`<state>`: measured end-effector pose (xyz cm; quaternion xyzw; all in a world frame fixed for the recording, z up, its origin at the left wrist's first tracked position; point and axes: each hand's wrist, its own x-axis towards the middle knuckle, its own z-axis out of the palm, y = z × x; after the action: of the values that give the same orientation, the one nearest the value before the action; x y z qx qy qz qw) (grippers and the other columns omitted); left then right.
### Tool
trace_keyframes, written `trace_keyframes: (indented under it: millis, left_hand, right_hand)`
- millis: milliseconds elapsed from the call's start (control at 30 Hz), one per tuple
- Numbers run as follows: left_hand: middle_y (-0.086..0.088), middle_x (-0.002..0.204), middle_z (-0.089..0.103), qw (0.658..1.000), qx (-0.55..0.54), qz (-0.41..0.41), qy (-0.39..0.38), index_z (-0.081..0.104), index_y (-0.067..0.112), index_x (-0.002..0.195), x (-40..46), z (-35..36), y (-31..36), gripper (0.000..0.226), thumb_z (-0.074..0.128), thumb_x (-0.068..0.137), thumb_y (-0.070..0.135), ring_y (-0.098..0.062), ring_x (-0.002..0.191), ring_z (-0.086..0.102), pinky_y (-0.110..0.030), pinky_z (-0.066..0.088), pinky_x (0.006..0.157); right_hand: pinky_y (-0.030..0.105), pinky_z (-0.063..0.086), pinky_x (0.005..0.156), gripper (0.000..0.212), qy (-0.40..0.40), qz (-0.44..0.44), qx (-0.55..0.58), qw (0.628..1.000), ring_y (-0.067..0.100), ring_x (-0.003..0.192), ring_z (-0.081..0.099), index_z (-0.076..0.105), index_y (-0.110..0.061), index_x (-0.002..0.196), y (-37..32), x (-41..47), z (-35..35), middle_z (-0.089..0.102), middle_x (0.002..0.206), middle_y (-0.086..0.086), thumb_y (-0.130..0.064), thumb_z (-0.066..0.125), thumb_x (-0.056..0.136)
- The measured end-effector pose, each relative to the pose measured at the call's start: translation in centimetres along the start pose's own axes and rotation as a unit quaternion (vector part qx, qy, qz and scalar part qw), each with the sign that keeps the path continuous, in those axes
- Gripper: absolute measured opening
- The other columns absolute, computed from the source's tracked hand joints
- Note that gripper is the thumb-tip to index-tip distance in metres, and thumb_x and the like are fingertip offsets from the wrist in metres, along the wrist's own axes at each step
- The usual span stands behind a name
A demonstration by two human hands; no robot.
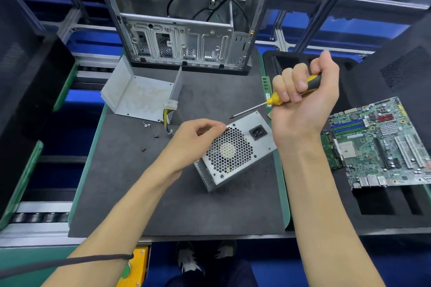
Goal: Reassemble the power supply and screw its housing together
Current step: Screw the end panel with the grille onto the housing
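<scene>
The grey power supply (233, 151) stands tilted on the dark mat, its honeycomb fan grille and black socket facing up. My left hand (196, 135) pinches something small at the grille's upper left corner; what it is stays hidden by the fingertips. My right hand (303, 98) grips a yellow and black screwdriver (275, 100), whose tip hovers just above that same corner. The bent metal housing cover (137, 93) lies at the back left, with a white connector and coloured wires (169, 112) beside it. Loose screws (149, 130) lie on the mat left of the supply.
An open computer case (184, 30) stands at the back of the mat (186, 205). A green motherboard (377, 144) lies on black foam at the right, a RAM stick (265, 88) near its left edge. Black trays flank the left side.
</scene>
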<state>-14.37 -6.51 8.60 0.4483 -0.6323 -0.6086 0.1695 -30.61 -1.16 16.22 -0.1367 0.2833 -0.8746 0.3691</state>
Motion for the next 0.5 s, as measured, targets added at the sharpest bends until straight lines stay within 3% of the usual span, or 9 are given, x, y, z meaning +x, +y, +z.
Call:
trace_keyframes:
  millis: [67,200,367,500]
  left_hand:
    - [0.017,0.101,0.077,1.0,-0.017,0.004,0.001,0.079,0.025,0.104,0.1,0.1,-0.1,0.02,0.061,0.098,0.026,0.003,0.1,0.068,-0.018,0.049,0.09]
    - [0.012,0.096,0.077,0.997,-0.003,0.062,0.048,0.078,0.025,0.102,-0.2,0.2,0.1,0.018,0.065,0.096,0.015,-0.001,0.091,0.069,-0.014,0.051,0.083]
    - [0.01,0.096,0.066,0.968,0.114,0.209,0.082,0.077,0.023,0.101,-0.8,0.5,0.2,0.018,0.073,0.089,0.01,-0.009,0.088,0.065,-0.014,0.048,0.081]
    - [0.009,0.089,0.061,0.952,0.173,0.237,0.083,0.077,0.016,0.088,-0.9,0.6,0.5,0.007,0.077,0.086,0.009,-0.006,0.085,0.059,-0.011,0.042,0.079]
  right_hand:
    - [0.024,0.024,0.043,0.042,0.005,0.001,-0.002,1.0,0.011,0.043,0.021,0.046,-0.02,0.062,0.1,0.1,-0.2,0.032,0.052,-0.005,-0.022,0.046,0.104]
    - [0.024,0.023,0.043,0.038,0.029,0.003,-0.003,1.0,0.011,0.044,0.02,0.045,-0.019,0.066,0.1,0.3,-0.8,0.03,0.053,-0.004,-0.021,0.047,0.104]
    - [0.024,0.024,0.043,0.037,0.049,0.001,0.004,0.999,0.011,0.045,0.019,0.043,-0.019,0.067,0.3,0.5,-1.4,0.03,0.054,-0.004,-0.021,0.048,0.104]
    - [0.024,0.025,0.044,0.037,0.06,0.005,0.01,0.998,0.011,0.045,0.019,0.044,-0.019,0.066,0.4,0.4,-1.6,0.031,0.054,-0.004,-0.021,0.048,0.103]
